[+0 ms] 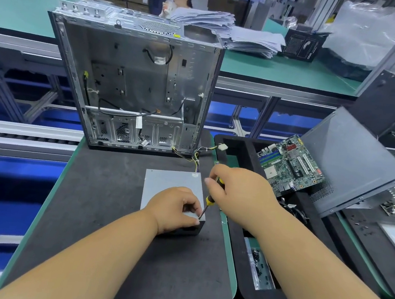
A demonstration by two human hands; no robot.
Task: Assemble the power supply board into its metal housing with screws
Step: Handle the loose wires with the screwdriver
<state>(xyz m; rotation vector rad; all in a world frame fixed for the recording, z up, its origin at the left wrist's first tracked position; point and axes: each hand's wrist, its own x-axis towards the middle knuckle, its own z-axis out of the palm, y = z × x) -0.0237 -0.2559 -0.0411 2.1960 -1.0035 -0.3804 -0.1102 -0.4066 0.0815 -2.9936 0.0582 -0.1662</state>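
A grey metal power supply housing (170,185) lies on the black mat in front of me. My left hand (173,210) grips its near right corner, fingers curled over the edge. My right hand (240,193) holds a yellow-and-black screwdriver (208,200), tilted, with its tip at the housing's near right corner beside my left fingertips. Yellow and black wires (196,157) run from the housing's far side toward a white connector (222,147). Any screw under the tip is hidden.
An open computer case (135,82) stands upright at the mat's far edge. To the right, a black foam tray (245,152) holds a green motherboard (292,165) and a compartment of small black screws (258,265). A grey metal panel (351,160) leans further right. A person sits behind paper stacks.
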